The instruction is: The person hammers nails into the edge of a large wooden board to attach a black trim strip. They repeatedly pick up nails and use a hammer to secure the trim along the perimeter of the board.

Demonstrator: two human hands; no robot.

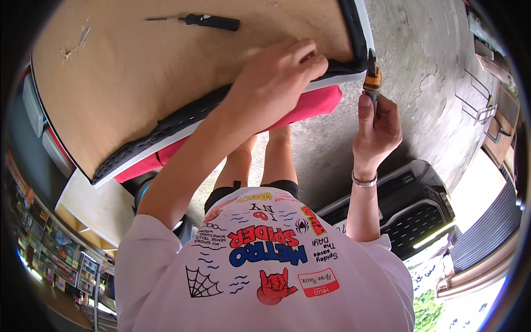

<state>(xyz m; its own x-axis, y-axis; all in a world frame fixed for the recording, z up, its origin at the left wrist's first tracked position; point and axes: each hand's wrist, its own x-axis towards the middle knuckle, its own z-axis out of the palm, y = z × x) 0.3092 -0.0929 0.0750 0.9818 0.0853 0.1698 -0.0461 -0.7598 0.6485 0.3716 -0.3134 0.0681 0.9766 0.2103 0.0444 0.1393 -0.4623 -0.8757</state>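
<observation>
A wooden panel lies in front of me, with black fabric folded over its edge and stapled along it. My left hand is on the panel near its right-hand corner, fingers bent and closed at the black fabric; the fingertips are partly hidden. In my right hand, just off that corner, is an upright utility knife with an orange and grey handle. Its dark tip points up beside the white rim of the panel. A black-handled screwdriver lies on the wood.
Red material shows under the panel's near edge. Loose staples lie at the panel's upper left. Grey concrete floor stretches to the right. A black vehicle front stands behind my right arm, and stocked shelves are at lower left.
</observation>
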